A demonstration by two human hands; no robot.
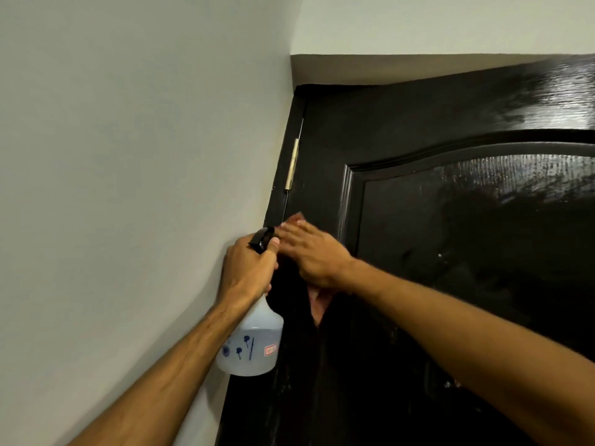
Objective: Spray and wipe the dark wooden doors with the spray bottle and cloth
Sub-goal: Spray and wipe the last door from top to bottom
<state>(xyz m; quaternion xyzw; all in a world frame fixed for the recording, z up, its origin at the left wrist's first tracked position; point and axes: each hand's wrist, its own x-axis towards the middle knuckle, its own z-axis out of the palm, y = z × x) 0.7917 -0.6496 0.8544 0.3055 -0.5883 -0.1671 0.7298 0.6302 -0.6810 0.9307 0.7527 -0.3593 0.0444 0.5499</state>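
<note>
Door: dark wooden door (450, 252) with arched raised panel; brass hinge (292, 164) at its left edge
Left hand: left hand (248, 268) closed around neck of spray bottle (249, 346); bottle hangs beside white wall (128, 156)
Label: small red sticker, blue marks; writing unreadable
Right hand: right hand (314, 252) flat, fingers spread, pressing pinkish cloth (318, 304) against door below hinge

One door (450, 252), one hinge (292, 164), one spray bottle (249, 346), one cloth (317, 304), two hands (248, 268) (314, 252)
</note>
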